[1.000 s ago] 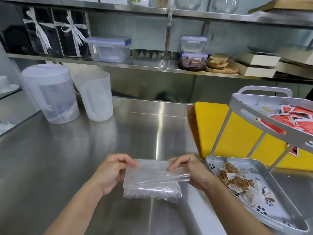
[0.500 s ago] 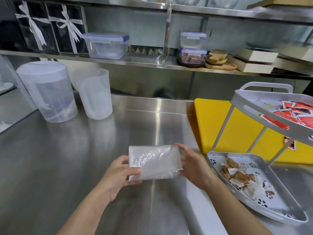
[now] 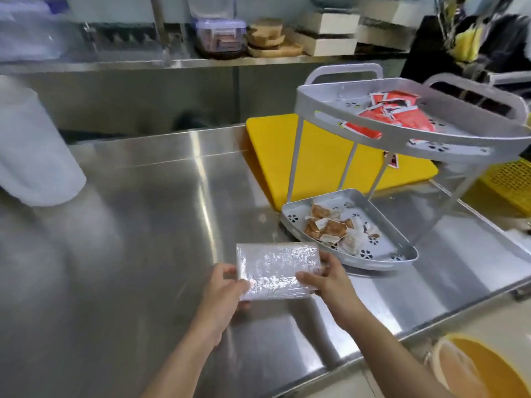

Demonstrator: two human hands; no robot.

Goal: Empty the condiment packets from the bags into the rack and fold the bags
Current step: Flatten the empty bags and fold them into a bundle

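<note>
between both hands (image 3: 227, 288) (image 3: 330, 282), folded bag (image 3: 275, 274)

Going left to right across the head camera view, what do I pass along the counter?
Jug → left hand → bag → right hand → yellow crate. The rack and cutting board overlap the right hand, so they are left out.
</note>
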